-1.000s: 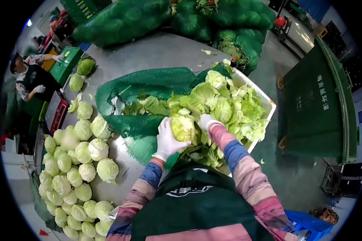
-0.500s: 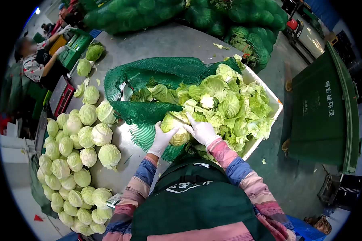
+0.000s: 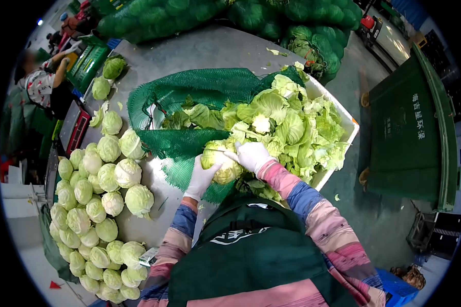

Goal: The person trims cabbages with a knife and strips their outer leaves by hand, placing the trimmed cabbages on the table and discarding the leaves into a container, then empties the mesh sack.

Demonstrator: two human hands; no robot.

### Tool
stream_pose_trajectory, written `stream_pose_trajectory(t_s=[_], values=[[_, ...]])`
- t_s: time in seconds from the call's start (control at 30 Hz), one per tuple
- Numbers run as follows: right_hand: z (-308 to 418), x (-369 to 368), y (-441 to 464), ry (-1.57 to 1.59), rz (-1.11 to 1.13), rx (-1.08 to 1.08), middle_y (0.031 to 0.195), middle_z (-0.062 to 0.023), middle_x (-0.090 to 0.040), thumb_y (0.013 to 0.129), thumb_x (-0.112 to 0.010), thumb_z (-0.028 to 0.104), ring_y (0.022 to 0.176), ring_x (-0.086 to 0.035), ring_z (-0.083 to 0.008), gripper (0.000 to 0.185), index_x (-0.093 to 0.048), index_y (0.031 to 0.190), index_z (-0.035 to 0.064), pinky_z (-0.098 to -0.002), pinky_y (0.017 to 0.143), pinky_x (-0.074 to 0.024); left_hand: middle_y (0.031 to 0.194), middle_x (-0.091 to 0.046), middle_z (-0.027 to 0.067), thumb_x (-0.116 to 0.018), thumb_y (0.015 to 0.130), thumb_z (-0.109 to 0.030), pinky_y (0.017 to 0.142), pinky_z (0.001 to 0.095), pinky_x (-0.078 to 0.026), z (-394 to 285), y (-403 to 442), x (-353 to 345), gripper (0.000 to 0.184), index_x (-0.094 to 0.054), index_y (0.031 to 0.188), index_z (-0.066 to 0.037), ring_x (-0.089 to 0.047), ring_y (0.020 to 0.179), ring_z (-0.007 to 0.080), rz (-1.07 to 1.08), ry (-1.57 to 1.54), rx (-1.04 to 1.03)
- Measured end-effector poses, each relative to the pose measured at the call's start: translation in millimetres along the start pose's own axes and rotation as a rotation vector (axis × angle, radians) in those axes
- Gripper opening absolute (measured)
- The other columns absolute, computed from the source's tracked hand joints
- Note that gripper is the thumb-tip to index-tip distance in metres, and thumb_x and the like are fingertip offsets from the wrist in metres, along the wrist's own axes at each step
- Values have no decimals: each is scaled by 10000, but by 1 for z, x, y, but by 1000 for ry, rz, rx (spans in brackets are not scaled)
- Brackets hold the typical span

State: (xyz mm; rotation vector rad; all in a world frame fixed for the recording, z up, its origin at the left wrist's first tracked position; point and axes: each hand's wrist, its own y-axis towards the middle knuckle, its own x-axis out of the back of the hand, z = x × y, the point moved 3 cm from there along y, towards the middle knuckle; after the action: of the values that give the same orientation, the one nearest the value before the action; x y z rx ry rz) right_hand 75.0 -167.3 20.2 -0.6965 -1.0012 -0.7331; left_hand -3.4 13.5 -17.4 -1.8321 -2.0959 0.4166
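A pale green cabbage sits in front of me, gripped from its left side by my gloved left hand. My gloved right hand is closed at the cabbage's upper right, on what looks like a thin knife whose blade lies across the top; its handle is hidden in the fingers. Loose leaves are heaped just beyond and to the right, in a white box. Behind the cabbage lies an open green mesh bag with leaves in its mouth.
Many trimmed cabbages cover the left of the metal table. A red scale stands at the left edge. Full mesh bags line the back. A large green bin is at right; a co-worker stands at far left.
My right hand first came from the leaves to the cabbage with the blade, and its fingers have since closed. The cabbage has shifted left. The co-worker's arms have moved.
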Motion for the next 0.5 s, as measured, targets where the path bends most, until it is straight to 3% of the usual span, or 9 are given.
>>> stream_pose_trajectory(t_s=[0.07,0.13,0.17,0.27,0.3,0.4,0.43,0.5], values=[[-5,0,5,-5,10,-24,717,-175,-667,946,-392,583,690,-659,-349,616,-634,970,17,-442,633,-520,1220,-543,163,-793,783,-202,919,311,-482,-4,-3,-4,736,-351,1319,42,-566,1089,203,52,57,-52],[-20,-5,20,75,-16,-221,758,-172,-680,949,-387,582,722,-663,-349,609,-634,1066,38,-441,662,-523,1245,-527,173,-809,765,-216,963,327,-459,-2,-19,-12,780,-342,1333,40,-548,1126,215,34,276,-226],[-20,-6,19,73,80,-286,797,-172,-688,941,-399,592,756,-665,-350,616,-657,1072,48,-444,685,-523,1260,-520,179,-820,754,-230,989,337,-443,6,-20,-17,811,-334,1343,41,-535,1149,221,64,147,-78],[-16,-7,11,126,-20,-268,802,-180,-686,913,-423,629,768,-664,-354,653,-689,990,37,-451,692,-522,1264,-520,179,-822,754,-234,989,335,-443,11,-28,-16,818,-333,1349,41,-535,1149,221,65,61,-67],[-10,7,8,139,29,-260,902,-179,-696,893,-509,572,820,-666,-359,568,-690,991,43,-435,731,-526,1264,-521,174,-824,754,-238,991,333,-441,4,-31,-15,819,-337,1350,41,-532,1155,219,77,57,-37],[-20,-2,14,337,-53,-126,917,-168,-696,845,-590,506,854,-661,-357,460,-697,1050,108,-431,766,-522,1281,-510,167,-826,746,-221,992,331,-441,14,-27,-8,825,-336,1357,38,-531,1162,221,124,75,-89],[-24,-1,19,353,18,-183,919,-176,-694,822,-624,456,848,-664,-353,391,-719,1065,164,-416,782,-523,1281,-510,167,-826,746,-221,992,331,-441,18,-27,-3,825,-336,1357,38,-531,1162,221,124,77,-87],[-43,-8,24,264,-2,-325,945,-175,-691,814,-641,415,868,-666,-339,380,-702,1087,159,-413,799,-524,1304,-495,158,-822,741,-195,1000,330,-434,26,-28,2,834,-326,1377,19,-529,1167,222,179,58,-149]])
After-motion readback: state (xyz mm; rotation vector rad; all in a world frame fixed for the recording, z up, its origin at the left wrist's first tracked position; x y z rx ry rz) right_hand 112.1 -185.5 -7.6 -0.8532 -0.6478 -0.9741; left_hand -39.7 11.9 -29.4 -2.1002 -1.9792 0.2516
